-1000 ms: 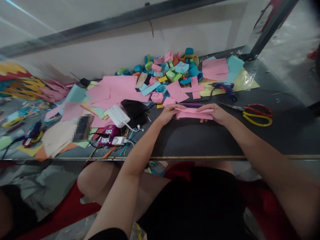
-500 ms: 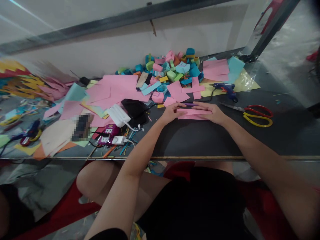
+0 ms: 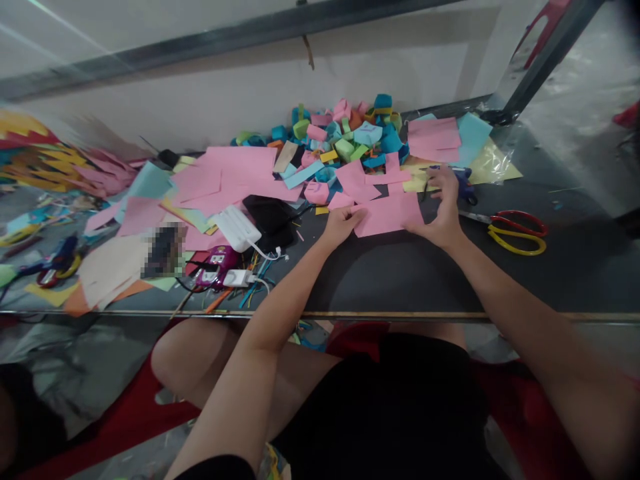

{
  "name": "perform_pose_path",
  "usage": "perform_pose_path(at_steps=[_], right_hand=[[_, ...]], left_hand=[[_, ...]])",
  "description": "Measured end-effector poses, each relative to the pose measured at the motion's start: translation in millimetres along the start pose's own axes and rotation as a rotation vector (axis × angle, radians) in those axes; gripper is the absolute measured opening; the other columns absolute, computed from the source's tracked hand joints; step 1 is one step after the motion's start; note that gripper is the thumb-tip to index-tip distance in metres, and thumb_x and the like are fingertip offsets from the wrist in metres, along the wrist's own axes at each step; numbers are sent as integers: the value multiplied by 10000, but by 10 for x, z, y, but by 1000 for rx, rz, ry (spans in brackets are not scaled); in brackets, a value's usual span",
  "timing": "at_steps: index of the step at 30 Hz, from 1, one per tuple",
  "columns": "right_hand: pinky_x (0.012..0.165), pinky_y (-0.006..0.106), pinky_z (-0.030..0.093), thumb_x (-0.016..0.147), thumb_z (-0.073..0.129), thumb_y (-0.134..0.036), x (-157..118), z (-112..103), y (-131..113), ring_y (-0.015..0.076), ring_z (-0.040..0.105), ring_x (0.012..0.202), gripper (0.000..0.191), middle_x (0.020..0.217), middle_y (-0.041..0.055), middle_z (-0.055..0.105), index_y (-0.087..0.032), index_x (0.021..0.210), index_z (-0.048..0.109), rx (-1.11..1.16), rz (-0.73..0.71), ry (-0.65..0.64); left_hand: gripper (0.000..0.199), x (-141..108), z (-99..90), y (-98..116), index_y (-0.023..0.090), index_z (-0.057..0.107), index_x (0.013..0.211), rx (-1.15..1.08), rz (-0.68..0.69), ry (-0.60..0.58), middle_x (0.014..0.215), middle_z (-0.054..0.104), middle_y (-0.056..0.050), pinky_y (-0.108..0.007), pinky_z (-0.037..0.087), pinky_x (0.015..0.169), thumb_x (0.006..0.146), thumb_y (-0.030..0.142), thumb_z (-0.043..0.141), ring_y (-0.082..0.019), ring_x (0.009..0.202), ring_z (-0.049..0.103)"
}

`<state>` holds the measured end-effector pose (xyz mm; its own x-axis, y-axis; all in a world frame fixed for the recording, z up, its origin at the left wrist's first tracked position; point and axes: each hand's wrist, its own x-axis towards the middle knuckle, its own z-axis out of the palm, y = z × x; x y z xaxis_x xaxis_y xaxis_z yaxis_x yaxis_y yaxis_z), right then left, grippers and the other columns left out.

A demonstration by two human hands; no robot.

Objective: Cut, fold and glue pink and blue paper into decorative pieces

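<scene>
A pink sheet of paper [image 3: 387,215] lies open in front of me, its far side near some smaller pink pieces. My left hand [image 3: 342,225] pinches its left edge between thumb and fingers. At the right edge, the thumb of my right hand [image 3: 444,215] touches the paper while its fingers are raised and spread. Just behind those fingers is a blue glue gun [image 3: 465,183], partly covered by them. Scissors [image 3: 517,232] with one red and one yellow handle rest to the right of my right hand.
A heap of folded coloured paper pieces [image 3: 345,137] sits against the wall. Left of my hands are a white power strip [image 3: 236,228], a black item [image 3: 270,223], a purple socket block [image 3: 219,265] and cables. Paper sheets [image 3: 235,170] spread over the grey table [image 3: 400,283].
The pink paper was folded into a narrow strip and is now opened out. My right hand has lifted its fingers off it. The slim purple item between my hands no longer shows.
</scene>
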<state>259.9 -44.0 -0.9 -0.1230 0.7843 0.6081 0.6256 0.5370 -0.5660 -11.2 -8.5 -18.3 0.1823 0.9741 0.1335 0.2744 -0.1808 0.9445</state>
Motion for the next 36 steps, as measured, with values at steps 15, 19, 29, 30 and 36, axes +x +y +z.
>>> perform_pose_path(at_steps=[15,19,29,30,36], right_hand=[[934,385,583,954,638,-349,-24,14,-5,232,785,965,228,981,25,843,-290,927,857,36,-156,-469],[896,368,582,940,664,-396,-13,14,-38,238,784,926,235,993,32,843,-273,950,863,40,16,-481],[741,342,500,858,750,-424,47,0,-100,222,730,749,229,840,66,818,-223,878,858,-185,289,-385],[726,341,490,853,754,-440,47,8,-104,217,716,728,243,814,67,808,-220,868,855,-206,302,-377],[669,329,452,870,709,-553,35,72,-112,195,666,669,365,741,62,767,-212,838,836,-253,353,-316]], left_hand=[[409,-181,-79,227,184,731,1174,595,373,59,1191,770,-111,-403,523,1024,946,514,651,-237,1107,687],[398,-194,-87,237,207,785,972,599,559,-267,1019,804,-78,-378,532,955,967,564,609,-221,1005,716],[109,-149,-21,237,203,811,909,580,234,-239,886,800,-37,-298,496,764,889,290,748,-165,795,680],[91,-145,-19,236,207,814,921,574,209,-223,894,801,-35,-296,497,769,862,259,769,-160,792,675],[101,-142,28,189,218,819,918,593,180,-142,875,798,-37,-307,509,764,871,237,732,-162,777,663]])
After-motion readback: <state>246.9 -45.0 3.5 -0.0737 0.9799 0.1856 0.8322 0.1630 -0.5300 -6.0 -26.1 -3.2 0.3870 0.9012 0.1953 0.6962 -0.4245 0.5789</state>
